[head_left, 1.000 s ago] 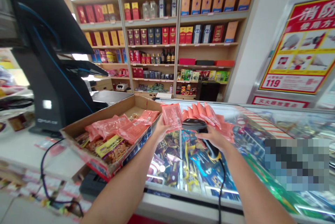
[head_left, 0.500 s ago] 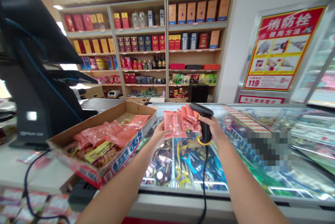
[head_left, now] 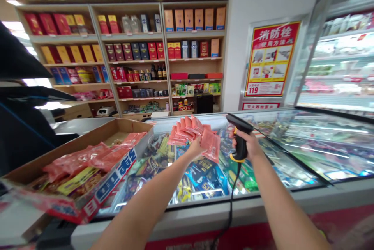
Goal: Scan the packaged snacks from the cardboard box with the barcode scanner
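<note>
My left hand (head_left: 195, 148) grips a pink snack packet (head_left: 210, 145) by its edge, holding it over a pile of the same pink packets (head_left: 184, 133) on the freezer's glass lid (head_left: 292, 144). My right hand (head_left: 248, 144) is wrapped round the grip of a black barcode scanner (head_left: 240, 129), its head tilted toward the held packet. The scanner's black cable (head_left: 230, 207) hangs down over the freezer's front edge.
An open cardboard box (head_left: 87, 164) with pink and yellow packets sits at the left beside a dark register stand (head_left: 20, 125). Shelves of boxed goods (head_left: 140, 51) line the back wall. A red and yellow poster (head_left: 270, 59) and a glass-door cooler (head_left: 336, 59) stand at the right.
The view has swung right and up. My left hand moved the pink packet toward the pile on the glass, and the scanner in my right hand tipped more upright.
</note>
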The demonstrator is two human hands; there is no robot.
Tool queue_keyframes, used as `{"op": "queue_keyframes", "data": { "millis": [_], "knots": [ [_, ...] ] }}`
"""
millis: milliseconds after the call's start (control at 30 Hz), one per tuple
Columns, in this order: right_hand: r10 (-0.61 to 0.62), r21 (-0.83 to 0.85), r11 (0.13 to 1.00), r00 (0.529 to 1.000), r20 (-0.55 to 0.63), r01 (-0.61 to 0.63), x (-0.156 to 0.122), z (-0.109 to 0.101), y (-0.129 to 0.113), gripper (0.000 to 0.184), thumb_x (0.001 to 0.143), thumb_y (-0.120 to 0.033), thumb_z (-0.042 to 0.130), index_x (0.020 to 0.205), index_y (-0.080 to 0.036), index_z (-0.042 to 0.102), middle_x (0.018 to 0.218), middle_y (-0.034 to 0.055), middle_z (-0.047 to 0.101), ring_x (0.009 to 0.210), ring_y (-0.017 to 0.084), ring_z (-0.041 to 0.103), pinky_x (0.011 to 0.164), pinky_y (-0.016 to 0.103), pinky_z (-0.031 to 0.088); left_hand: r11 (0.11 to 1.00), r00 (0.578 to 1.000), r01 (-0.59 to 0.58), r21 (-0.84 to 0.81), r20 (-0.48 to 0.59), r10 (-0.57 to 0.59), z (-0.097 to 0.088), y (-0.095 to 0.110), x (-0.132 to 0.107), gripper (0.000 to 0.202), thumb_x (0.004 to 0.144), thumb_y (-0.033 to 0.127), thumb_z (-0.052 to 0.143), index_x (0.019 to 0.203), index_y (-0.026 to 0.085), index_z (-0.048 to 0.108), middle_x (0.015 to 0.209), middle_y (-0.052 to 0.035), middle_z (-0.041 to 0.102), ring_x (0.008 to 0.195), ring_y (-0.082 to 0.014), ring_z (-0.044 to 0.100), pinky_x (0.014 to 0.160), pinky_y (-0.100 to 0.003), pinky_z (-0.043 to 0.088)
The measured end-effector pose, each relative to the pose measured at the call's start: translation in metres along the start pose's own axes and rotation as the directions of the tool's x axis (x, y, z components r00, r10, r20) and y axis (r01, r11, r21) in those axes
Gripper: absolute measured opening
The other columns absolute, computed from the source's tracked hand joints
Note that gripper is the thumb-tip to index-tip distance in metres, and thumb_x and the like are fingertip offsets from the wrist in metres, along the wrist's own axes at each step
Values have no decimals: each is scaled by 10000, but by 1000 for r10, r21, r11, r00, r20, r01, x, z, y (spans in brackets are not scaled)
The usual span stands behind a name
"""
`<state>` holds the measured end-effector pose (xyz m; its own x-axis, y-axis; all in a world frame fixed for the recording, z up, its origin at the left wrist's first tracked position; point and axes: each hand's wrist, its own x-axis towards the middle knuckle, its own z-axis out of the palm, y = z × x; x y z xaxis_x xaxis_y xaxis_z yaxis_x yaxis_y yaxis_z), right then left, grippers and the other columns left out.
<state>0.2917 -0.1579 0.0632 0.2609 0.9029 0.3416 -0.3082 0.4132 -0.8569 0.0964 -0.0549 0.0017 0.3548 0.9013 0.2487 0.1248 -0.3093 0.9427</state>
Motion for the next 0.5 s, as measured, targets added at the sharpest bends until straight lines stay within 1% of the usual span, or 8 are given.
{"op": "queue_keyframes", "data": {
  "millis": [100,167,233,300,367,400,433,500],
  "knots": [
    [-3,-10,1000,1000,1,3,-3,2,1,276,629,-355,789,773,-162,653,619,3,644,401,109,537,363,233,432,943,979,-114,312,-125,160,1,-4,-2,389,563,55,719,914,211,659,909,-92,670,1016,-318,611,921,-403,438],
    [13,-10,1000,1000,12,-13,-4,8,5,276,628,-356,791,769,-159,658,617,3,646,404,107,539,369,230,440,888,959,-152,434,-152,239,-6,-5,-9,357,615,86,703,948,208,665,991,-125,654,1088,-326,585,964,-405,408],
    [43,-5,999,999,30,-43,-4,17,10,276,619,-355,793,756,-155,661,612,5,648,399,105,537,361,226,439,846,959,-135,516,-148,243,-18,0,-18,290,653,116,688,929,204,669,1027,-136,644,1079,-319,588,955,-396,409],
    [85,0,996,994,62,-86,-3,30,17,272,615,-353,789,752,-157,660,587,2,640,386,109,528,344,229,438,817,962,-90,570,-162,219,-37,12,-27,195,669,142,688,853,202,668,1028,-135,644,1030,-308,607,927,-381,421],
    [133,0,991,983,123,-135,0,48,26,262,631,-362,775,749,-162,654,537,-6,615,364,119,514,329,244,441,797,957,-45,603,-202,206,-65,29,-32,119,666,169,701,771,202,656,1013,-131,650,990,-301,621,907,-367,429],
    [157,-4,987,974,164,-158,1,59,31,259,644,-373,766,744,-164,650,513,-9,601,356,125,510,323,252,441,790,952,-17,613,-230,200,-83,39,-33,105,655,179,714,731,203,645,983,-127,654,981,-301,625,902,-362,431],
    [172,-9,985,963,205,-174,3,71,36,259,652,-382,760,741,-165,648,502,-9,595,353,130,509,319,257,442,786,947,16,617,-262,187,-104,49,-33,114,637,180,729,689,205,631,931,-120,657,976,-304,627,898,-358,433],
    [172,-18,985,945,278,-174,7,97,46,261,646,-376,767,746,-165,649,535,1,621,370,132,526,331,255,451,802,929,106,588,-347,131,-154,69,-31,206,570,154,775,581,209,577,739,-84,628,969,-311,628,888,-346,440]
  ]
}}
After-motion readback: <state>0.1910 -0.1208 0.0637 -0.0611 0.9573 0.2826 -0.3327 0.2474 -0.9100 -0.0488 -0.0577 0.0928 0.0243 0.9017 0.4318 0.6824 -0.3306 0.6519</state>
